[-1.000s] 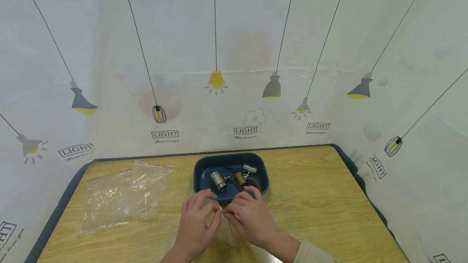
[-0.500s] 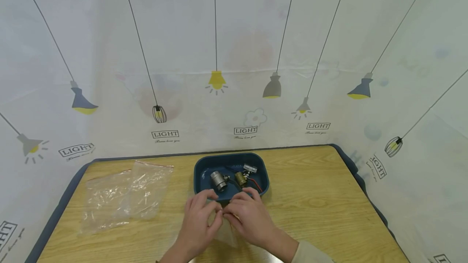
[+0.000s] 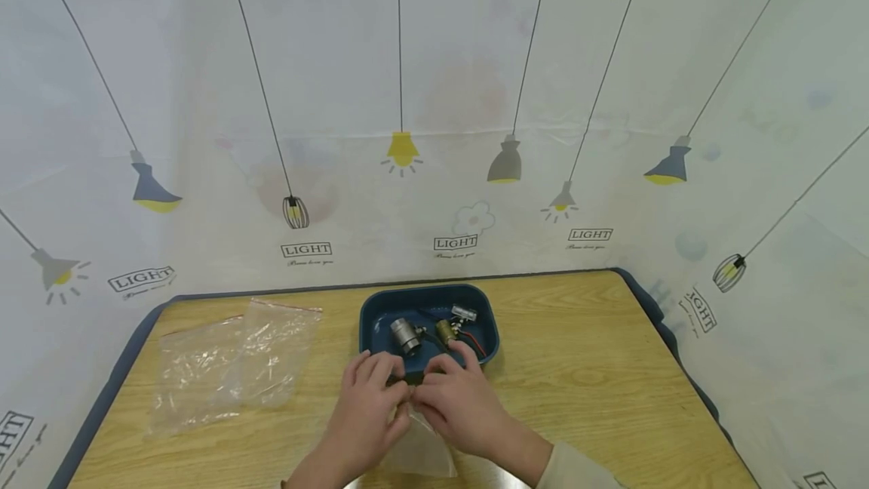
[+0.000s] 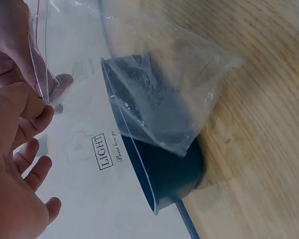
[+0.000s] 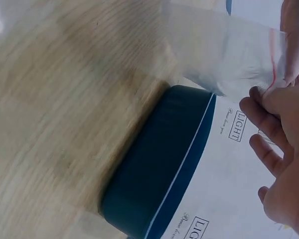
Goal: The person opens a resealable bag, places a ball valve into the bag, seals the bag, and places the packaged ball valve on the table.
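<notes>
At the right edge I have the right hand (image 5: 291, 154) pinching a clear bag (image 5: 219, 45) near its red line (image 5: 274, 62), the left hand (image 5: 295, 40) in the upper right corner; a blue tray (image 5: 144, 162) stands lower centre, wooden table (image 5: 50, 124) filling the left.

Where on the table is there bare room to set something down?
On the table, right of the blue tray and right hand; a narrower strip lies between the tray and two flat bags. It is crowded before the tray, where this hand and the left hand pinch a clear bag.
</notes>
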Motion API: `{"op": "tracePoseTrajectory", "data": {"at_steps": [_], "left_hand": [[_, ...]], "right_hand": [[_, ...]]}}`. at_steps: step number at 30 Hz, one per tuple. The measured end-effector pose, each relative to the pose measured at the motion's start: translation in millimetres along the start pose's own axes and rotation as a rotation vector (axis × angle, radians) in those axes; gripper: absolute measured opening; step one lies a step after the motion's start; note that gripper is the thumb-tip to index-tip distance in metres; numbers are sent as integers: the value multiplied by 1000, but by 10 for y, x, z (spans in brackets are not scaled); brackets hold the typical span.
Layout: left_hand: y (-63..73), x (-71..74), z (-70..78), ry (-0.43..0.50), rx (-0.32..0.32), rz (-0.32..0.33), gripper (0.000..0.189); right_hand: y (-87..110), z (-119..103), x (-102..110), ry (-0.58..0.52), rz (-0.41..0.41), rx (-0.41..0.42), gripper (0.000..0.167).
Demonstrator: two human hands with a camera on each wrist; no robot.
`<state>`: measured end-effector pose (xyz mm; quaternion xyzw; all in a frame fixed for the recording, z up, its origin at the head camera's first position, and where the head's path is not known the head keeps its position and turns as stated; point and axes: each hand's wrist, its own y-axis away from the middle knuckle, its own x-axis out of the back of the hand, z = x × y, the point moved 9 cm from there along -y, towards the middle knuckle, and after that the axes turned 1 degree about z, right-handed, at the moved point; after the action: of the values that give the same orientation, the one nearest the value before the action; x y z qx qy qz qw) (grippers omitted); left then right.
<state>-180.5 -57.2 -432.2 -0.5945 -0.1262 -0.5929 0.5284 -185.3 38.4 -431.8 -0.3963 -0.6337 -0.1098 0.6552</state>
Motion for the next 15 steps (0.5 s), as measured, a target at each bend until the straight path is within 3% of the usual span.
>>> {"op": "tracePoseTrajectory", "data": {"at_steps": [5, 15], "left_hand": [[-5, 4, -48, 13, 53, -8, 20], [15, 51, -63, 69, 114, 89, 19]], "right_hand": [[7, 35, -13, 27, -13, -38, 9], [1, 75, 24, 11, 20, -118, 5]]}}
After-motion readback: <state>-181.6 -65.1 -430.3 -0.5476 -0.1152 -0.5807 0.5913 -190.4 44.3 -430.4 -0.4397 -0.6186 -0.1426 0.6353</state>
